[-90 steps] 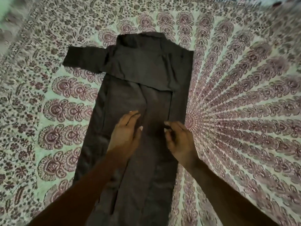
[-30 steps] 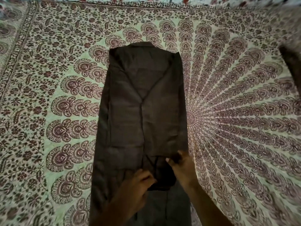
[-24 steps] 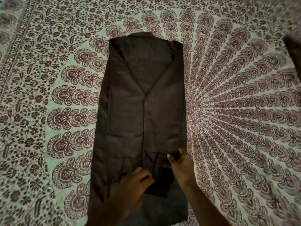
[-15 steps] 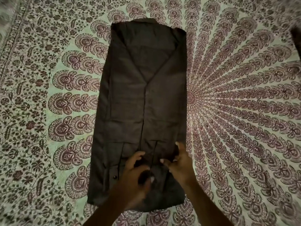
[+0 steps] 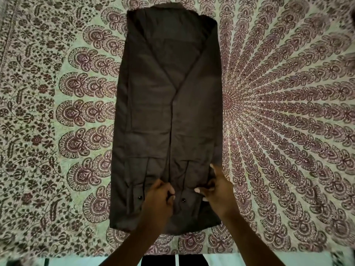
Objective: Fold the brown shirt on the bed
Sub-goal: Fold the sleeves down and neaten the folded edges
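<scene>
I take the rosette (image 5: 228, 101) at the heart of the bedspread (image 5: 57, 169) as my mark. The brown shirt (image 5: 153, 112) lies flat on the bed just beside that rosette, on my left of it, running lengthways from well nearer me than the rosette to well beyond it. Nearest me is the hem (image 5: 123, 221), flat and not yet lifted. A little further out, still nearer than the rosette, both my hands work on the cloth. My left hand (image 5: 159, 198) has its fingers curled in and seems to pinch a bit of fabric at the shirt's middle line. My right hand (image 5: 218, 191) pinches the cloth of the cuff (image 5: 192, 204) on the rosette's side between thumb and fingers, its forefinger reaching forward. Two dark buttons (image 5: 140, 197) show on the cuffs either side of my left hand. Level with the rosette, both sleeves (image 5: 197, 112) lie folded in down the body, so the shirt is a long, narrow strip. Beyond it the collar (image 5: 172, 6) sits at the far end. I judge the side folds done; squaring the cuffs is in hand, and folding the strip crosswise, hem toward collar, remains.
</scene>
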